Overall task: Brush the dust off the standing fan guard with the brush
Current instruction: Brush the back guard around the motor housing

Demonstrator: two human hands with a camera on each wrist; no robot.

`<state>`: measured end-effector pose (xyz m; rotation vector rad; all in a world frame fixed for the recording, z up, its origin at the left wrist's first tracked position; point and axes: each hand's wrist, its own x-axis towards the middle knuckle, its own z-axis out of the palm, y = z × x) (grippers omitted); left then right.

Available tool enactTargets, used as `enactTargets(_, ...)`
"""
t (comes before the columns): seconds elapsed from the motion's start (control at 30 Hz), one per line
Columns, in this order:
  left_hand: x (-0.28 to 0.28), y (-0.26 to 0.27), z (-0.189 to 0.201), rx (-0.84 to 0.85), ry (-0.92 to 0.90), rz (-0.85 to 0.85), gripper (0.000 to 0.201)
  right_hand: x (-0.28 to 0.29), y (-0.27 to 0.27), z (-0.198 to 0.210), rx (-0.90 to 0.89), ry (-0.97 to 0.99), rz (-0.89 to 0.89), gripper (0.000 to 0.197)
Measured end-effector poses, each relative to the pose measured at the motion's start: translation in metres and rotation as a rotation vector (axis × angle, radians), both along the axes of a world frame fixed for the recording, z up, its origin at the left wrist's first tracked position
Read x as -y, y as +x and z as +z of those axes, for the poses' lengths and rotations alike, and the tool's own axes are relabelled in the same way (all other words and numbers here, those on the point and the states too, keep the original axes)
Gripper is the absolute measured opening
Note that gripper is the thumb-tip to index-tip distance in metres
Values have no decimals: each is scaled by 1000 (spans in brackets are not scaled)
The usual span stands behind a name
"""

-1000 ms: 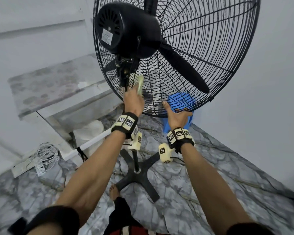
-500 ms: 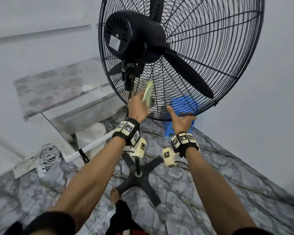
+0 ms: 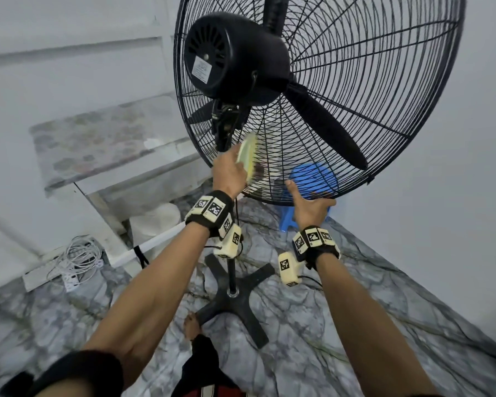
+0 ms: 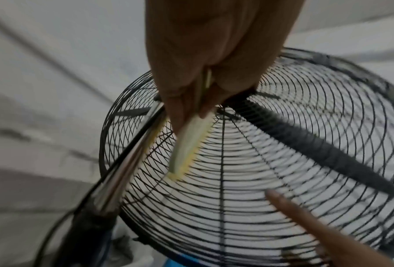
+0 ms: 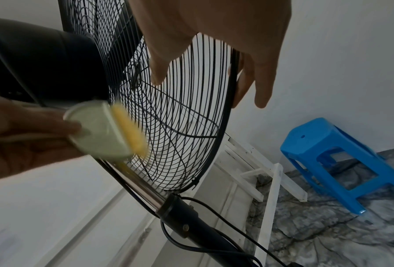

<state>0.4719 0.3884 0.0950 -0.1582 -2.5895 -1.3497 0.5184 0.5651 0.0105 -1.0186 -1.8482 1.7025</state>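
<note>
The black standing fan's wire guard [image 3: 355, 81] fills the upper head view, seen from behind with the motor housing [image 3: 232, 53]. My left hand [image 3: 229, 173] grips a pale green brush [image 3: 248, 156] with yellow bristles. The bristles press on the lower rear wires beside the pole. In the left wrist view the brush [image 4: 189, 150] lies along the guard [image 4: 283, 180]. My right hand [image 3: 309, 204] holds the guard's bottom rim. In the right wrist view its thumb is on the rear wires and its fingers [image 5: 262, 81] reach over the rim [image 5: 225, 126].
A blue plastic stool [image 3: 312, 179] stands behind the fan by the wall. The cross-shaped fan base [image 3: 235, 299] and pole are on the marble floor next to my bare foot [image 3: 192, 328]. A white power strip with coiled cable [image 3: 78, 259] and a stone step [image 3: 98, 144] are to the left.
The brush has slid a little down the rear wires toward the bottom rim. My right hand has kept its hold on the rim.
</note>
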Motion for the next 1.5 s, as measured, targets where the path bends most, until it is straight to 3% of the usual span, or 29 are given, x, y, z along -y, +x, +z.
enactTargets(0.1,-4,-16,-10,-76,-68,115,56,1,1,2,-8,-2,-2,150)
enactTargets(0.2,-18,-10,-5,-60,-80,33,64,-2,-3,0,-22,-17,-12,152)
enactTargets(0.3,-7,4,0,-12,-73,-81,57,-3,-3,-1,-24,-14,-32,145)
enactTargets(0.47,5,-7,-3,-24,-34,61,53,2,1,4,-29,25,-18,137)
enactTargets(0.63,-17,-2,1,-57,34,-35,53,-9,-17,-15,-60,-28,-58,143)
enactTargets(0.83,-12,-2,-15,-91,49,154,50,-3,-1,3,-88,2,14,136)
enactTargets(0.93,-20,-10,-5,-58,-13,110,53,-5,-1,3,-73,-8,15,135)
enactTargets(1.07,-18,-4,3,-95,-95,-110,56,-8,-3,0,-80,0,17,131)
enactTargets(1.27,-8,-17,3,-126,-112,106,46,-4,-4,1,-80,-10,56,148)
enactTargets(1.4,-29,-3,0,-223,-136,-61,60,-7,-5,1,-50,-35,51,148)
enactTargets(1.5,-25,-4,0,-205,-118,-5,57,-8,-4,0,-20,-18,63,143)
